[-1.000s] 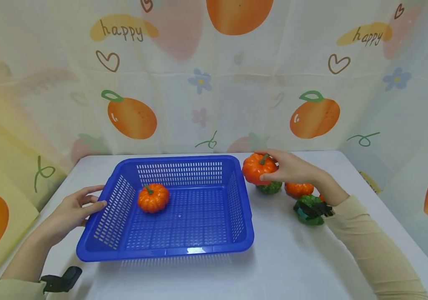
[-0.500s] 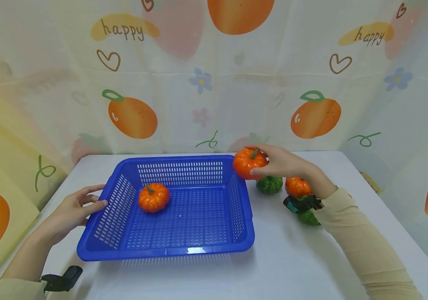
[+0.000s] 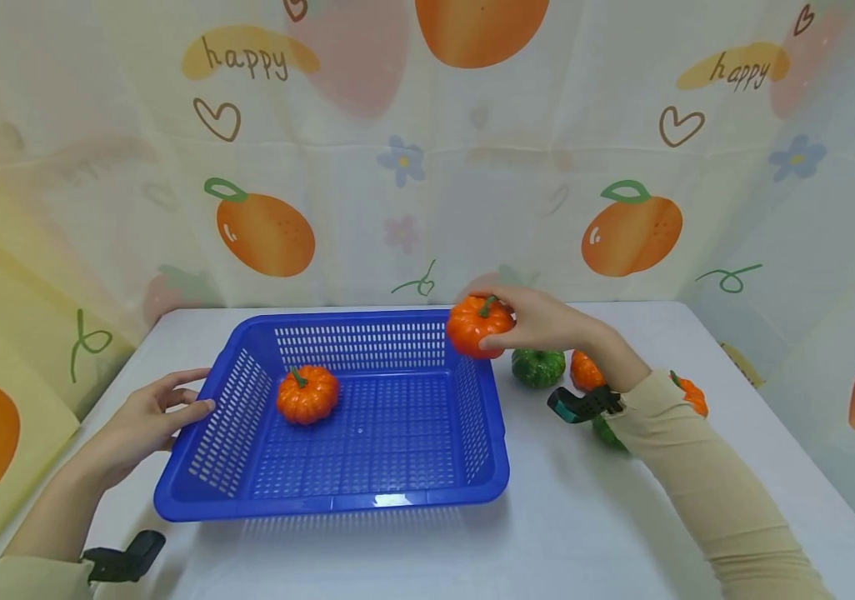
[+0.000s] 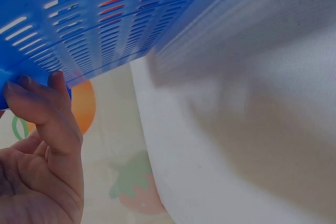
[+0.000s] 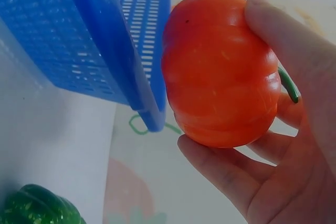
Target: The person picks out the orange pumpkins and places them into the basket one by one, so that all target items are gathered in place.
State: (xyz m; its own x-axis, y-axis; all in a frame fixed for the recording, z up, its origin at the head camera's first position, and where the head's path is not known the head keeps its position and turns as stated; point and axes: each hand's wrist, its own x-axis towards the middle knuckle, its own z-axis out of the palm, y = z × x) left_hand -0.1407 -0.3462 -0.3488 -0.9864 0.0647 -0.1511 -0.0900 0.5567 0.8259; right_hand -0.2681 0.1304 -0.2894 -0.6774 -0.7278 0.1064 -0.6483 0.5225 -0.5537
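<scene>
My right hand [image 3: 547, 321] grips a small orange pumpkin [image 3: 470, 327] with a green stem, thumb on one side and fingers on the other. It hangs over the right back corner of a blue plastic basket [image 3: 330, 503]. In the right wrist view the held pumpkin [image 5: 218, 72] shows beside the basket rim [image 5: 113, 51]. My left hand [image 3: 146, 421] holds the basket's left rim, thumb on top. From the left wrist view, its fingers [image 4: 39, 106] curl under that rim. Another orange pumpkin [image 3: 307, 396] sits inside the basket, towards the left.
Right of the basket, a green pumpkin [image 3: 538, 368] stands on the white table [image 3: 547, 533]. An orange one [image 3: 585, 372], a second green one [image 3: 609, 434] and another orange one [image 3: 692, 395] are partly hidden by my right arm. A fruit-patterned cloth [image 3: 472, 208] hangs behind the table.
My right hand has carried the orange pumpkin left, from above the green one to over the basket's right back corner. The left hand and the basket have stayed in place.
</scene>
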